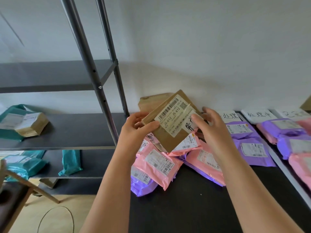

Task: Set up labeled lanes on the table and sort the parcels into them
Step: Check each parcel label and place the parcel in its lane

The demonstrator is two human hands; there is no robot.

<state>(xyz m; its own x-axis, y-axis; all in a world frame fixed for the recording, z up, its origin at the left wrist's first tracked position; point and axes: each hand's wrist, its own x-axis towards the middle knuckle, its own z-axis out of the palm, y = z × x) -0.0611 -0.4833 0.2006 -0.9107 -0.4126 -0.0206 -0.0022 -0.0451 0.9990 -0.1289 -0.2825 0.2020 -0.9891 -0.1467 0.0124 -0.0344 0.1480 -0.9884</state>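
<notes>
Currently, the flat brown cardboard parcel (168, 132) with a white shipping label (175, 117) is held tilted in the air, above a heap of pink and purple plastic mailer bags (158, 163) at the left end of the black table (185, 209). The left hand (136, 126) grips its left edge, thumb on the face and fingers curled behind. The right hand (212, 130) holds the right edge, thumb on the label and fingers curved behind. Handwritten white paper lane signs (257, 115) lie along the wall to the right, with purple mailers (249, 145) below them. A grey metal shelving rack (67, 132) to the left carries teal mailer bags (10, 133).
</notes>
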